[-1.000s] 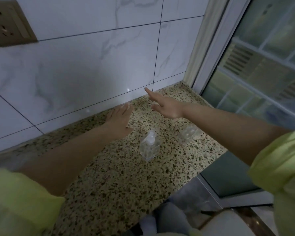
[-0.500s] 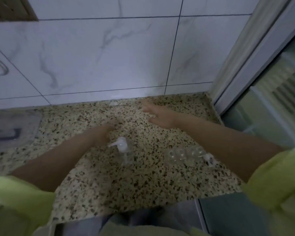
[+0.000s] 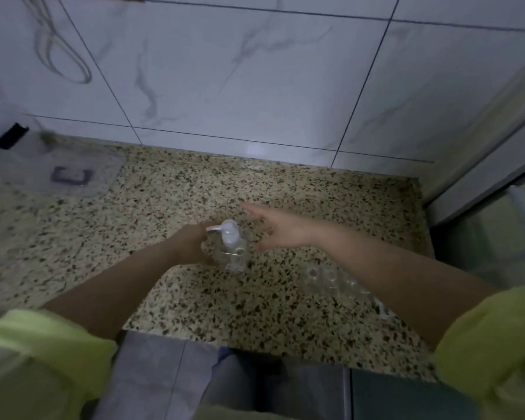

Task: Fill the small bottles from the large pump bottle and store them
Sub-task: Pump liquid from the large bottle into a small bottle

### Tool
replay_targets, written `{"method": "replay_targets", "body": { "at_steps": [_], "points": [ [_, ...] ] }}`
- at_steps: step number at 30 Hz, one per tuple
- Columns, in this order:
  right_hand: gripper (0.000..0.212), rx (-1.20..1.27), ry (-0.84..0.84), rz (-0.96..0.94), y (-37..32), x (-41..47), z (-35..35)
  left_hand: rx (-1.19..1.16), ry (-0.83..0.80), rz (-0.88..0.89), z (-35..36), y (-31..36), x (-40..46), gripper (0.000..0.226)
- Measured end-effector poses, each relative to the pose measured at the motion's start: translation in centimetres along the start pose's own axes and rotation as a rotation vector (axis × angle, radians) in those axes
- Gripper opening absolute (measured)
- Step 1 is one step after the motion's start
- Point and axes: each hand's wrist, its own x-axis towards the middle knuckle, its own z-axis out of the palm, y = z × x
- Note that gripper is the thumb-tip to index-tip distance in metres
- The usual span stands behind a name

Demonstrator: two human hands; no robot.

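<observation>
A clear pump bottle with a white pump head stands upright in the middle of the speckled stone counter. My left hand is against its left side with the fingers curled round the body. My right hand hovers just right of the bottle, fingers spread and straight, holding nothing. A row of small clear bottles lies on the counter under my right forearm, partly hidden by it.
A clear plastic box with a dark latch sits at the back left of the counter. White marbled tiles rise behind. A window frame bounds the right side. The counter's front edge is near my body.
The view has tilted down. My left hand has come forward onto the pump bottle's side. My right hand has drawn back toward the bottle from the far part of the counter.
</observation>
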Motion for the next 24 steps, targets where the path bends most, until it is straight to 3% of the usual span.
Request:
{"method": "replay_targets", "body": {
  "at_steps": [6, 13, 16, 24],
  "points": [
    [0.1, 0.002, 0.085, -0.046, 0.0, 1.5, 2.4, -0.123, 0.079, 0.067, 1.8, -0.6, 0.7, 0.092],
    [0.068, -0.061, 0.251, -0.079, 1.4, 3.2, 4.3, -0.307, 0.049, 0.206, 2.4, -2.0, 3.2, 0.063],
    [0.065, -0.126, 0.283, -0.103, 1.6, 3.6, 4.7, -0.437, 0.047, 0.267, 3.3, -3.0, 3.8, 0.065],
    [0.051, -0.204, 0.378, -0.209, 2.2, 3.7, 5.7, -0.51, 0.112, 0.352, 4.7, -3.9, 4.6, 0.072]
  ]
}}
